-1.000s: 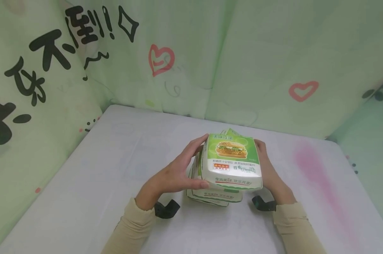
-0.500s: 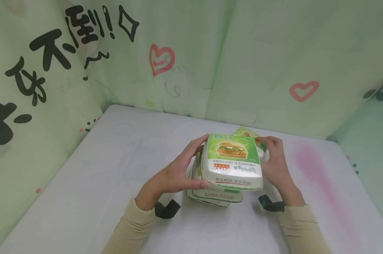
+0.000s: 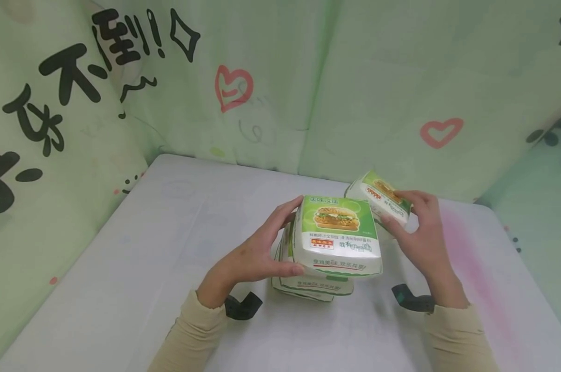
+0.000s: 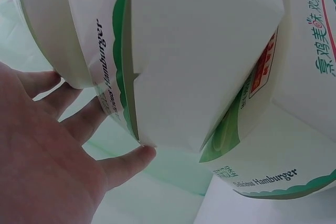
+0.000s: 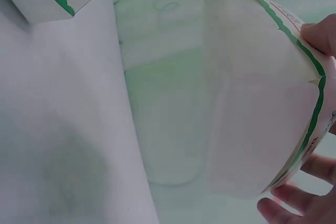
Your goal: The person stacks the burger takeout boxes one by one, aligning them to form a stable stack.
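Two hands work at white-and-green paper burger boxes. My left hand [image 3: 252, 253] holds the left side of a burger box [image 3: 336, 232], thumb along its front edge and fingers at the back corner. This box sits tilted over other burger boxes [image 3: 315, 287], which it partly hides. In the left wrist view, spread fingers [image 4: 128, 166] touch the boxes' sides. Behind and to the right, my right hand [image 3: 424, 237] grips another burger box [image 3: 378, 199] between thumb and fingers. In the right wrist view that box's plain white underside [image 5: 262, 98] shows, raised off the table.
The pale table [image 3: 206, 217] reaches back to a green curtain [image 3: 378, 93] with hearts and black lettering. Dark wrist camera mounts [image 3: 243, 306] stick out near both wrists. A pink smear [image 3: 466, 258] marks the table's right side.
My right hand has moved right and upward, drawing a burger box out from behind the pile and lifting it. My left hand and the box it holds stay nearly still.
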Demonstrator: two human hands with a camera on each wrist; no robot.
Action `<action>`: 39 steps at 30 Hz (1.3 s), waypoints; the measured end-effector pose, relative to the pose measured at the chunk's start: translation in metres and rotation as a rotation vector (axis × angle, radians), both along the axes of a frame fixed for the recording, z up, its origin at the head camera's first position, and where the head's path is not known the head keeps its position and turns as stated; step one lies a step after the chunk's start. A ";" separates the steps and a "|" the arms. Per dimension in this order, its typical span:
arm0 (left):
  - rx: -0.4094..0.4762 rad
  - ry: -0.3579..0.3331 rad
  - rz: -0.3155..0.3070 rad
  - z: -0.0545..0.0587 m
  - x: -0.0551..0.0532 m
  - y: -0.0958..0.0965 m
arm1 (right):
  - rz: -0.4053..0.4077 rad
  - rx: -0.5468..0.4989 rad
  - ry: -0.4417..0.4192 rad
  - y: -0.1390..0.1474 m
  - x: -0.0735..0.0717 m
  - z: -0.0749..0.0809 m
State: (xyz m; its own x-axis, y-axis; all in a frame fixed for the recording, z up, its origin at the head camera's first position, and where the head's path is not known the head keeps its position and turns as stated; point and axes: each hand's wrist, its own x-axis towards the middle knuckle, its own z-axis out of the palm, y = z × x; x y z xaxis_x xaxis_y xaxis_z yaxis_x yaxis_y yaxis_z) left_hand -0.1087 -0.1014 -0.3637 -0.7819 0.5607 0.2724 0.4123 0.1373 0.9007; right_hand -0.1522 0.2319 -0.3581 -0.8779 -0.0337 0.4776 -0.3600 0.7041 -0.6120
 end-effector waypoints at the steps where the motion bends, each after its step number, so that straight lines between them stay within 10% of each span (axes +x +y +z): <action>1: 0.002 0.000 0.000 0.000 0.000 0.000 | -0.003 0.001 0.004 0.000 0.001 0.002; 39: 0.007 0.007 0.001 -0.003 -0.002 0.001 | 0.089 0.018 0.030 -0.005 0.008 -0.004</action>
